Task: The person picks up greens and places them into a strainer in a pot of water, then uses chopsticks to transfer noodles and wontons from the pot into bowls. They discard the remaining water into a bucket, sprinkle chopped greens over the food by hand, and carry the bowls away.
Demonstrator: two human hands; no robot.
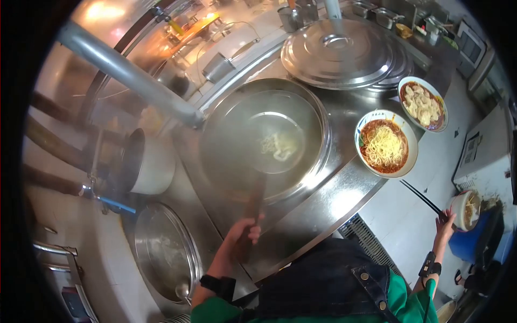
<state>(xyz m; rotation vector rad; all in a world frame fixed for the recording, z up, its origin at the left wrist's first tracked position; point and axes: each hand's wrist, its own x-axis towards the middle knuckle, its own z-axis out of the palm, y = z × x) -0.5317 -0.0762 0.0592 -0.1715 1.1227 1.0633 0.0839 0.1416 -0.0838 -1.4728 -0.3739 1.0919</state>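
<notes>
My left hand (245, 234) is closed around the wooden handle (258, 196) of a round strainer. The handle reaches over the rim of a large steaming pot (326, 145), and the strainer's bowl sits in the cloudy water. A pale clump of food (279, 146), perhaps noodles or dumplings, lies in it. In my right hand (445, 225), out to the right, are long black chopsticks (423, 197) pointing toward the counter. Near their tips stands a bowl of noodles in red sauce (383, 145). A bowl of dumplings in red sauce (423, 105) is behind it.
Large steel lids (336, 54) lie behind the pot. At left are a white pot (153, 167), a blue-handled tap (116, 204) and a second round vessel (164, 250) with a ladle. A slanting metal pipe (129, 72) crosses above. A container with food scraps (467, 210) is beside my right hand.
</notes>
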